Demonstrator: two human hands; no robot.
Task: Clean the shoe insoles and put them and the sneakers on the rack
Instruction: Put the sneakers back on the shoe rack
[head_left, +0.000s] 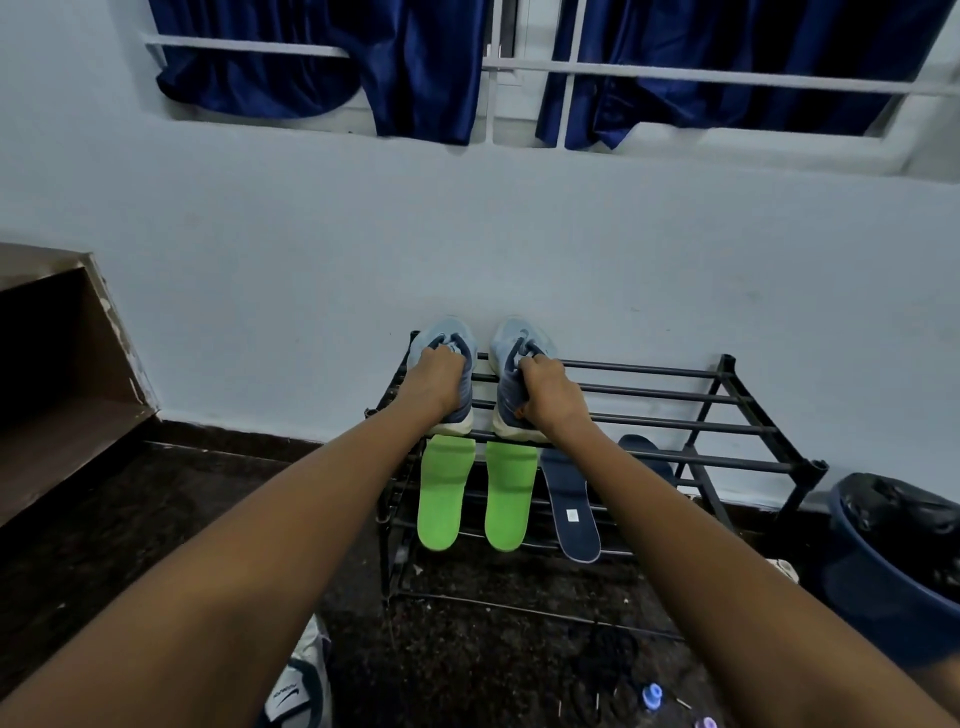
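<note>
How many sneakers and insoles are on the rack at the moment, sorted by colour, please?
light blue sneakers: 2
green insoles: 2
navy insoles: 2 (one partly hidden behind the right arm)
Total on the rack: 6

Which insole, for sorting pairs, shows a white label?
The fully visible navy insole, right of both green insoles, which show none; the other navy insole is mostly hidden.
</note>
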